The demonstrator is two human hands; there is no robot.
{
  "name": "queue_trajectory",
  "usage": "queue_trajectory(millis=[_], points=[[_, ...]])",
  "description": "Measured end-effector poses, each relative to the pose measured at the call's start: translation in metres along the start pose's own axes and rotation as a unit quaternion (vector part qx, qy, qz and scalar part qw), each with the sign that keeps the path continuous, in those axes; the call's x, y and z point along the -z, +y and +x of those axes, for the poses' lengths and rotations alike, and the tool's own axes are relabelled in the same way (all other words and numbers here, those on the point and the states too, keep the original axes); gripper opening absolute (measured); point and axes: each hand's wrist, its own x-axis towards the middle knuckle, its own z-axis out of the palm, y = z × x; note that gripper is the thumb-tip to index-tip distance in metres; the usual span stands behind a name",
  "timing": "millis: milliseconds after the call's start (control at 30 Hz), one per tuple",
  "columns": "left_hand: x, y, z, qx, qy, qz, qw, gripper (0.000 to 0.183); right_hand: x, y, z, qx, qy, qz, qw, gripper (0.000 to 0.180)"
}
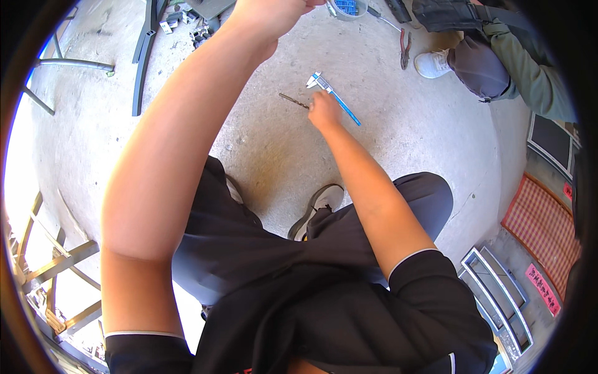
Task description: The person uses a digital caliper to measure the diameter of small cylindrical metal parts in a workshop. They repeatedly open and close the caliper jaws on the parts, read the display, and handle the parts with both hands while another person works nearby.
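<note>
My left hand (273,18) reaches far forward at the top edge, its fingers partly cut off by the picture. Beside those fingertips is a clear plastic tub (351,17) of blue pieces, perhaps wall plugs; whether I touch it cannot be told. My right hand (325,111) is low over the concrete floor, fingers curled around one end of a twist drill bit (293,100). The bit's other end points left, away from the hand. A blue and silver caliper (346,111) lies slantwise at the same hand, which covers part of its beam.
Red-handled pliers (405,49) and a screwdriver (385,21) lie ahead right, near another person's white shoe (432,64). Dark metal profiles (142,70) and small cut pieces (175,21) lie ahead left. Framed panels (497,294) lean at the right wall.
</note>
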Motion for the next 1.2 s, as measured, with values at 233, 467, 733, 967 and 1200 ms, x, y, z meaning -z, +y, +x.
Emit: queue_trajectory(millis=[233,467,733,967,1200], points=[[0.010,0.004,-0.001,0.003,-0.001,-0.006,1.000,0.007,0.008,0.062,0.016,-0.144,0.027,-0.073,0.986,0.025],[0.012,0.009,-0.003,0.010,0.008,-0.015,1.000,0.006,0.003,0.063,0.023,-0.098,-0.007,-0.081,0.992,0.028],[0.007,0.012,-0.008,0.001,0.018,-0.005,1.000,0.005,0.008,0.061,0.023,-0.054,-0.011,-0.087,0.995,0.032],[0.004,0.013,-0.007,0.010,0.023,0.016,1.000,0.003,0.003,0.057,0.022,-0.047,-0.014,-0.082,0.995,0.033],[0.008,0.009,-0.005,-0.003,0.012,-0.001,1.000,0.003,0.009,0.050,0.021,-0.149,-0.007,0.016,0.989,0.033]])
